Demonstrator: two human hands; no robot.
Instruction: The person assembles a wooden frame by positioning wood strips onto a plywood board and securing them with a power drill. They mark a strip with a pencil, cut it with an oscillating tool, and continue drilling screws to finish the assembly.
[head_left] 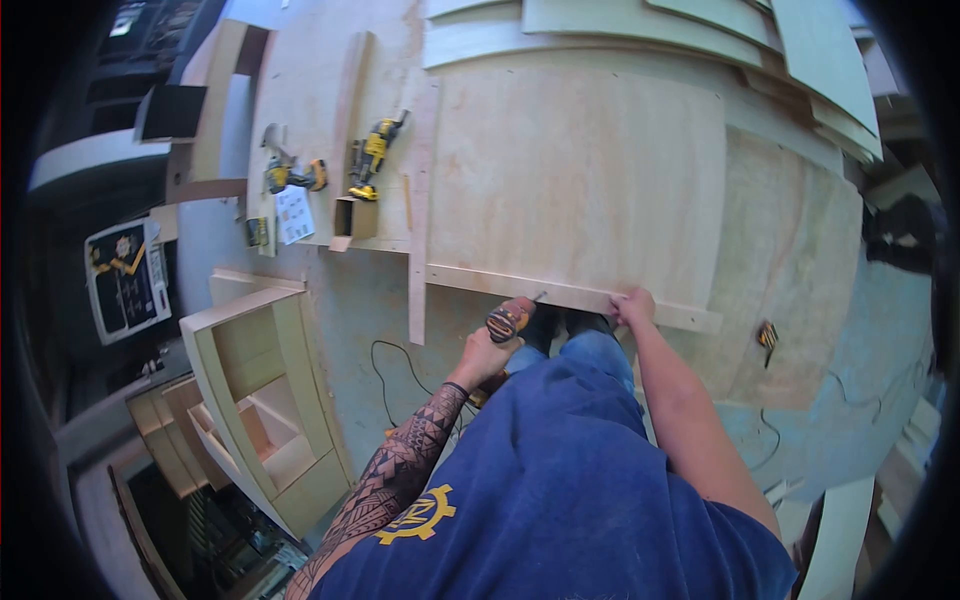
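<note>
- Wooden strip along panel's six-o'clock edge — right hand touching, grasp unclear.
- Left hand clenched round drill — apparently drilling or driving; calls for steady bit.

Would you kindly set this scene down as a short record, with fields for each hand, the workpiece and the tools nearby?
Left hand: holds a power drill, its bit at the wood strip; contact too small to tell
Right hand: at the same strip, right of the drill
Workpiece: strip along the near edge of a plywood panel
Tools nearby: second drill and yellow-and-black tool, both left of the panel
Paper: printed sheet beside the second drill
</note>
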